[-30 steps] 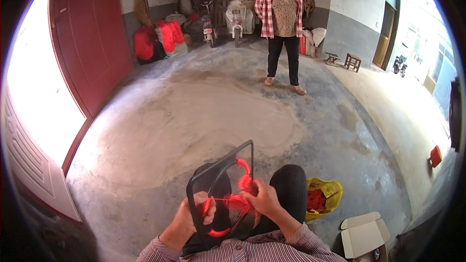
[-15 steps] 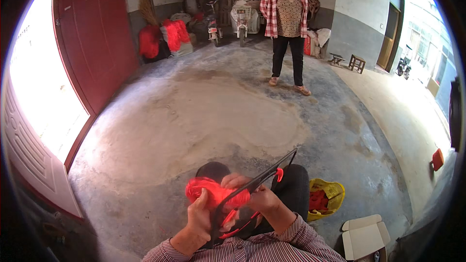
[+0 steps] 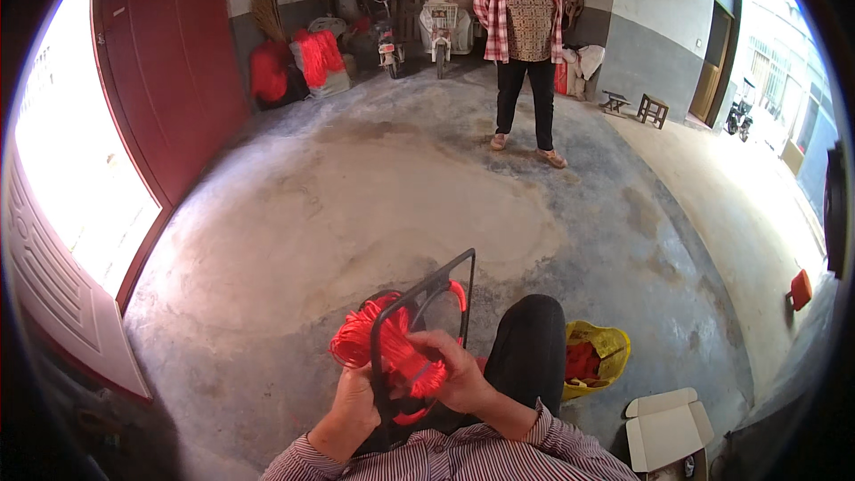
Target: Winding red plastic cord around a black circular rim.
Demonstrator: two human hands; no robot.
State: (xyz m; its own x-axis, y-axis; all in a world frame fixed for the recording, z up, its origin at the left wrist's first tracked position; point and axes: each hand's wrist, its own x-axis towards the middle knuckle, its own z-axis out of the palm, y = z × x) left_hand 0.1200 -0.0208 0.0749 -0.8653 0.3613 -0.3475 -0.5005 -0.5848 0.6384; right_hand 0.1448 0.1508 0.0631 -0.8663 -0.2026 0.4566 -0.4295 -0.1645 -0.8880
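A hank of bright red cord [image 3: 361,334] lies between my two hands above my lap. My left hand [image 3: 354,403] is closed on its lower left side, thumb uppermost. My right hand [image 3: 461,372] curls over the right end, where the strands are gathered into a tighter bundle. A thin black frame [image 3: 375,358] with bent corners rises in front of the hank, close beside my left hand. Curved red pieces [image 3: 459,294] show on the frame's far side and below the bundle. Some fingers of both hands are hidden by the cord.
A yellow bag [image 3: 614,358] with red material inside stands right of my knee, near an open cardboard box [image 3: 668,432]. Ahead stands another person [image 3: 525,44] in a checked shirt. Red bundles [image 3: 319,55] and parked two-wheelers [image 3: 440,31] line the back; a small stool [image 3: 653,110] sits right.
The black frame has swung more upright and to the left. The red hank has turned, its strands now sharp and its gathered end toward my right hand.
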